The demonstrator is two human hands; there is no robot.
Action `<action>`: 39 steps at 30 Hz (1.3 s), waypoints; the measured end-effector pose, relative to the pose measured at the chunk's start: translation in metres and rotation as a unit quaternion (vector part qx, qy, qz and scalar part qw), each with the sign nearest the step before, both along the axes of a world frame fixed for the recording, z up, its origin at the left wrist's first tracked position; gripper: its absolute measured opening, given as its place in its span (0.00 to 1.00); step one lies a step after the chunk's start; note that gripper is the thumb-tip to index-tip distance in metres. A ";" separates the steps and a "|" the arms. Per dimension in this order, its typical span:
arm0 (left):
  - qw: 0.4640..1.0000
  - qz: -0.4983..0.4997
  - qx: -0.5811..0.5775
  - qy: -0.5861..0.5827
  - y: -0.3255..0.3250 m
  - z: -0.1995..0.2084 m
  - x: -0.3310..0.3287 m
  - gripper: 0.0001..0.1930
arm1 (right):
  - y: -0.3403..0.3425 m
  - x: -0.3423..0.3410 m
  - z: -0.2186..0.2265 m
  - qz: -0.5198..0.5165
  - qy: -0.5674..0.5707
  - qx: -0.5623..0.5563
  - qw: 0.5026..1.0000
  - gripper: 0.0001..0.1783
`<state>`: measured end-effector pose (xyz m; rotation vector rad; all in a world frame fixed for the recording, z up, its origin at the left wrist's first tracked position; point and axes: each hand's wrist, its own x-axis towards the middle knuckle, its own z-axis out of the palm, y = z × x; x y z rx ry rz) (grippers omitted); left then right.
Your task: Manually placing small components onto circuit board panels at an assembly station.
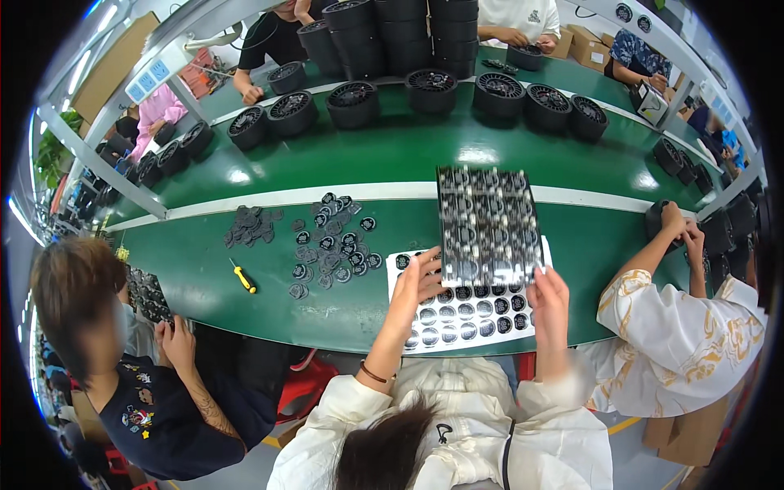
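Note:
A black panel of circuit boards (490, 224), laid out in a grid with shiny parts, is held up tilted in front of me over the green table (204, 273). My left hand (415, 286) grips its lower left edge, with the fingers partly behind it. At the lower right corner, my right hand (550, 300) pinches the panel between thumb and fingers. Beneath it lies a white sheet of round black stickers (434, 347), its upper part covered by the panel. Fine detail on the boards is smeared.
Left of the sheet are a loose spread of round black discs (331, 245), a heap of dark discs (249, 224) and a yellow-handled screwdriver (244, 279). Black wheels (353, 104) line the raised shelf, with stacks behind. Co-workers sit at both sides and opposite; the left one holds a similar panel (149, 296).

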<state>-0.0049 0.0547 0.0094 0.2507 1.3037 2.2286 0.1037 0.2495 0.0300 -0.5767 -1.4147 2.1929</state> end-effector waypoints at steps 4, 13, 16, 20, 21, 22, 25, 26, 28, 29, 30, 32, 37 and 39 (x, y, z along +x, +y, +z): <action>0.998 -0.018 0.001 0.057 -0.013 0.033 -0.018 0.22 | -0.010 -0.058 0.033 0.052 0.003 0.143 0.988 0.08; 0.959 0.225 -0.013 0.173 -0.070 0.053 -0.203 0.09 | -0.046 -0.155 -0.043 0.134 0.094 0.162 0.973 0.12; 0.953 0.262 0.056 0.144 -0.102 0.050 -0.279 0.09 | -0.052 -0.156 -0.055 0.200 0.096 0.196 0.955 0.11; 0.942 0.297 0.109 0.115 -0.121 0.053 -0.356 0.11 | -0.054 -0.153 -0.053 0.237 0.048 0.229 0.943 0.10; 0.942 0.297 0.105 0.115 -0.118 0.054 -0.369 0.11 | -0.054 -0.154 -0.056 0.234 0.036 0.229 0.944 0.10; 0.936 0.322 0.099 0.107 -0.109 0.058 -0.381 0.11 | -0.052 -0.154 -0.056 0.226 0.025 0.231 0.946 0.10; 0.920 0.370 0.087 0.092 -0.095 0.065 -0.404 0.12 | -0.053 -0.151 -0.054 0.220 0.023 0.232 0.947 0.09; 0.918 0.380 0.068 0.095 -0.095 0.067 -0.409 0.13 | -0.054 -0.152 -0.053 0.219 0.022 0.234 0.947 0.09; 0.912 0.397 0.032 0.097 -0.089 0.066 -0.412 0.14 | -0.053 -0.153 -0.054 0.217 0.021 0.229 0.949 0.08; 0.913 0.395 0.032 0.096 -0.085 0.066 -0.415 0.14 | -0.053 -0.153 -0.055 0.218 0.022 0.224 0.950 0.08; 0.917 0.385 0.042 0.092 -0.080 0.068 -0.419 0.14 | -0.053 -0.152 -0.055 0.220 0.023 0.219 0.950 0.08; 0.926 0.364 0.062 0.082 -0.073 0.071 -0.422 0.15 | -0.051 -0.151 -0.056 0.221 0.019 0.220 0.950 0.08; 0.925 0.374 0.038 0.064 -0.063 0.086 -0.397 0.16 | -0.049 -0.152 -0.059 0.227 0.014 0.225 0.947 0.08; 0.919 0.376 0.029 0.113 -0.065 0.090 -0.378 0.16 | -0.052 -0.152 -0.062 0.242 -0.005 0.224 0.944 0.08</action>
